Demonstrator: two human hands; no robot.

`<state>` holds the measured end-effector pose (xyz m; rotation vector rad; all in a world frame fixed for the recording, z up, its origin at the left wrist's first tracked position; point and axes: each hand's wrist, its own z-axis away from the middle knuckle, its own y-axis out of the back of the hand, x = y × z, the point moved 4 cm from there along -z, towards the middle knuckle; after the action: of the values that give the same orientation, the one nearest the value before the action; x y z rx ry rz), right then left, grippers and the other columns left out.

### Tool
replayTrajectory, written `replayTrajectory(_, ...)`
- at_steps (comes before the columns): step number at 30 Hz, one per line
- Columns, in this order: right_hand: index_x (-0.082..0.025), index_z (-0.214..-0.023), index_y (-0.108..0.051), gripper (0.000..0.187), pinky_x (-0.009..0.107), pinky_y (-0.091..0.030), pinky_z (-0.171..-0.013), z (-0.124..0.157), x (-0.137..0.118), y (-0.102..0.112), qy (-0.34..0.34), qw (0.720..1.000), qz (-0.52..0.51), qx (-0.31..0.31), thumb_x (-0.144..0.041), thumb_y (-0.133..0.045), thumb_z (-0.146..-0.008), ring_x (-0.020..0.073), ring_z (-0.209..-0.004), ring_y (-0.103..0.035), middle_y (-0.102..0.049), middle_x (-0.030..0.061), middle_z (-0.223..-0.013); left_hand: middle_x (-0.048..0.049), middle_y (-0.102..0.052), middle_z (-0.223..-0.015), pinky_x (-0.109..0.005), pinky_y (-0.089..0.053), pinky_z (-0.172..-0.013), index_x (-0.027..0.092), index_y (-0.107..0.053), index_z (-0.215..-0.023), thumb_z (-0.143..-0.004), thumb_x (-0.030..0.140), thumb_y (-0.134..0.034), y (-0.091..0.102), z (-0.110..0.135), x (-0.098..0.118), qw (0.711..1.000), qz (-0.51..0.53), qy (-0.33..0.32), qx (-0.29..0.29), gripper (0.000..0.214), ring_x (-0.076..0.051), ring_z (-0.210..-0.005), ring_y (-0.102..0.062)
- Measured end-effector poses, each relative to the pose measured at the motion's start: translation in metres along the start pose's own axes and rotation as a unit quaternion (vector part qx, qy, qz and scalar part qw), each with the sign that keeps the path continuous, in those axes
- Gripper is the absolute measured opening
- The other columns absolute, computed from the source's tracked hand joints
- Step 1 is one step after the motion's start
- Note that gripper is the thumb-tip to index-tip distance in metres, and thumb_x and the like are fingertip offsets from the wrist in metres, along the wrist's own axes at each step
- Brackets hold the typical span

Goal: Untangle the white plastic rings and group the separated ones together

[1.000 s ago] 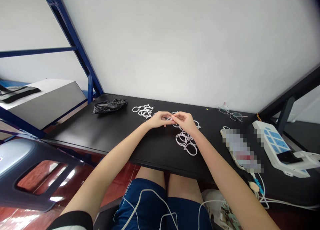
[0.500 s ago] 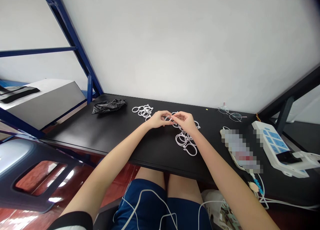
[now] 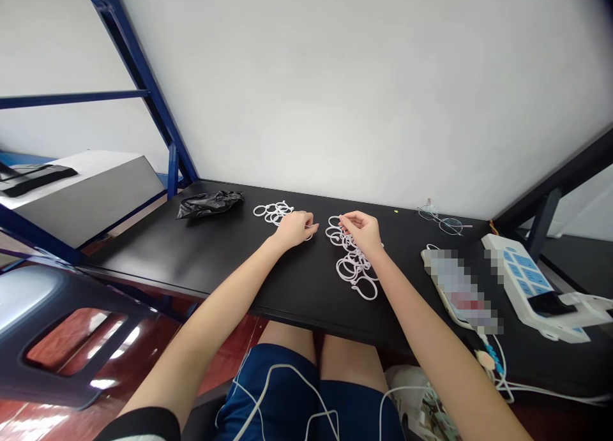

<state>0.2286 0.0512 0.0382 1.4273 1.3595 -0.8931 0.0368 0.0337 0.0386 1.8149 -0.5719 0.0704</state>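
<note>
Two groups of white plastic rings lie on the black desk. My left hand rests with curled fingers beside the smaller left pile of rings, its fingertips closed on a ring at that pile's right edge. My right hand hovers over the larger right pile of rings, thumb and forefinger pinched on a ring at the pile's far end. The two hands are apart, with bare desk between them.
A crumpled black bag lies at the desk's far left. Eyeglasses sit near the wall on the right. A blurred flat object and a white power strip with cables occupy the right side. A blue metal frame stands at left.
The hands, which met over one ring in the middle, have separated. The left moved to the left pile and the right moved to the right pile.
</note>
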Motion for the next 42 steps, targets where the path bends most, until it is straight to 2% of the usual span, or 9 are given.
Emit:
replayTrajectory(6,-0.016,-0.074,-0.066,0.032,0.030,-0.052,-0.055,0.001,0.000,-0.001,0.006,1.000,0.024,0.001,-0.048,-0.070,-0.071,0.0188,-0.062,-0.064,-0.068,0.0075,-0.067,-0.0047,-0.062,-0.080,-0.026,-0.037,-0.060,0.018,-0.057,-0.073,-0.089,0.035,-0.052,0.001,0.001,0.001,1.000,-0.025,0.003,-0.014,0.024,-0.018,-0.078,-0.057)
replayTrajectory(10,-0.018,-0.073,-0.066,0.023,0.033,-0.053,-0.061,0.003,-0.004,-0.001,0.055,0.992,0.117,0.003,-0.041,-0.067,-0.074,0.0201,-0.066,-0.064,-0.069,0.0070,-0.070,-0.0059,-0.062,-0.082,-0.027,-0.039,-0.062,0.018,-0.059,-0.074,-0.088,0.033,-0.053,0.000,0.001,0.000,0.999,-0.036,-0.002,-0.010,0.021,-0.021,-0.084,-0.056)
replayTrajectory(14,-0.020,-0.075,-0.066,0.012,0.036,-0.054,-0.069,0.007,-0.004,-0.005,0.106,0.973,0.202,-0.031,-0.032,-0.066,-0.074,0.0207,-0.070,-0.066,-0.070,0.0049,-0.073,-0.0062,-0.062,-0.083,-0.027,-0.040,-0.062,0.018,-0.060,-0.076,-0.087,0.031,-0.055,-0.002,0.000,-0.003,0.999,-0.035,0.004,-0.003,0.018,-0.022,-0.086,-0.056)
replayTrajectory(20,-0.021,-0.078,-0.067,0.014,0.038,-0.054,-0.075,0.008,-0.001,-0.010,0.104,0.961,0.240,-0.090,-0.032,-0.072,-0.071,0.0229,-0.077,-0.067,-0.072,0.0058,-0.079,-0.0075,-0.061,-0.086,-0.028,-0.042,-0.065,0.018,-0.061,-0.081,-0.087,0.030,-0.056,-0.001,0.000,-0.003,0.999,-0.046,0.001,0.003,0.014,-0.023,-0.089,-0.055)
replayTrajectory(24,-0.021,-0.078,-0.068,0.012,0.040,-0.051,-0.080,0.009,-0.001,-0.012,0.122,0.945,0.286,-0.104,-0.030,-0.072,-0.071,0.0248,-0.085,-0.066,-0.073,0.0058,-0.084,-0.0067,-0.060,-0.086,-0.028,-0.042,-0.066,0.018,-0.060,-0.081,-0.087,0.028,-0.055,0.001,0.001,0.002,0.999,-0.029,-0.012,0.011,0.013,-0.022,-0.088,-0.055)
replayTrajectory(34,-0.020,-0.078,-0.068,0.008,0.035,-0.054,-0.071,0.008,0.004,-0.013,0.105,0.958,0.244,-0.108,-0.018,-0.066,-0.071,0.0202,-0.074,-0.067,-0.071,0.0047,-0.080,-0.0036,-0.061,-0.084,-0.027,-0.042,-0.066,0.020,-0.061,-0.081,-0.087,0.026,-0.053,-0.002,0.003,0.013,0.996,0.034,-0.086,0.006,0.011,-0.019,-0.088,-0.057)
replayTrajectory(42,-0.020,-0.078,-0.068,0.008,0.034,-0.054,-0.069,0.008,0.002,-0.013,0.111,0.958,0.243,-0.107,-0.018,-0.065,-0.071,0.0193,-0.070,-0.067,-0.071,0.0036,-0.077,-0.0029,-0.061,-0.084,-0.026,-0.043,-0.069,0.020,-0.061,-0.081,-0.085,0.025,-0.054,-0.002,0.003,0.015,0.994,0.044,-0.096,-0.011,0.009,-0.018,-0.087,-0.058)
